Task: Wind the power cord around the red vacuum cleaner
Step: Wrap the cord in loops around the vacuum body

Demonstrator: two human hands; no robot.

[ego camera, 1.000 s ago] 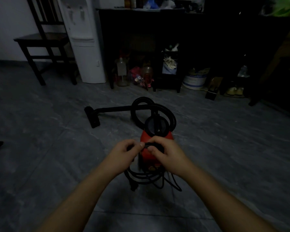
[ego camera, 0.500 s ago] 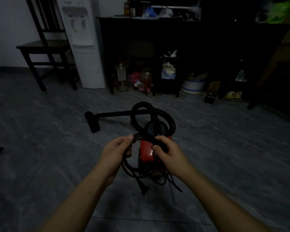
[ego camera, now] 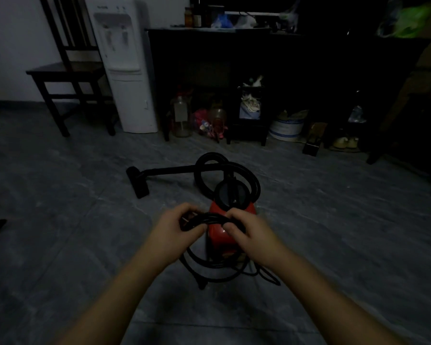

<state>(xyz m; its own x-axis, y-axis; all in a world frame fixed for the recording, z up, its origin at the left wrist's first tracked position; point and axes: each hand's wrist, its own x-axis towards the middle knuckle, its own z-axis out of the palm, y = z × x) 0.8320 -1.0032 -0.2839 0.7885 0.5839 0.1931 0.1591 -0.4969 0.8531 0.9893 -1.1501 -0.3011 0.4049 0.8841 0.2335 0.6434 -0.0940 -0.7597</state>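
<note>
Right, dim room, head view looking down. Left hand [ego camera: 178,226] has its fingers curled round a bunched black power cord [ego camera: 207,218], thumb on top. Right hand [ego camera: 250,234] grips the same bundle at its other end, fingers wrapped over it. Both hands are close together, holding the bundle roughly level between them, just above the near end of the red canister vacuum cleaner [ego camera: 219,236]. The vacuum stands mid-frame on the grey stone-patterned tile floor [ego camera: 60,232]. Cannot tell whether the bundle touches the red body. More loops of the cord hang below the hands and lie on the floor around the vacuum's near end. The black plug [ego camera: 202,285] sits low at the left of the loops, and one strand trails off to the right. Black ribbed hose [ego camera: 255,181] coils over the vacuum's round black lid [ego camera: 225,192]. Black rigid wand [ego camera: 169,169] runs left from the hose and ends in a black floor nozzle [ego camera: 138,181] on the floor. Behind: white water dispenser [ego camera: 125,70], dark wooden chair [ego camera: 67,70] to its left, long dark cabinet [ego camera: 234,53] with clutter on top. Clear glass jar [ego camera: 181,118] and white round bucket [ego camera: 286,127] stand under the cabinet.
</note>
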